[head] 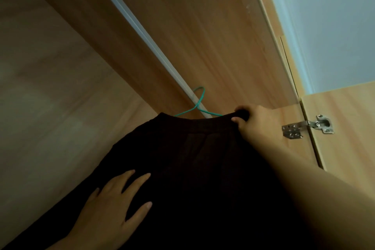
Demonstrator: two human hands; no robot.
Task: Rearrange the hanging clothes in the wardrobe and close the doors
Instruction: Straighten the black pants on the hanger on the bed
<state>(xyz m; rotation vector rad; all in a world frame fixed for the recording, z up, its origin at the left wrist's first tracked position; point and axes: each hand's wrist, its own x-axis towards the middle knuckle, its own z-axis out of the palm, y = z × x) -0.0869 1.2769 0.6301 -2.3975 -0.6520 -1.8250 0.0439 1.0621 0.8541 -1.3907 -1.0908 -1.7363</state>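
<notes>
Wooden wardrobe (213,26) interior; right hand (257,124) raised, pinching black garment (192,158); left hand (113,205) flat on it, fingers apart.

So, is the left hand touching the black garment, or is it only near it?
Touching. The head view shows the left hand lying flat, fingers spread, on the black garment.
</notes>
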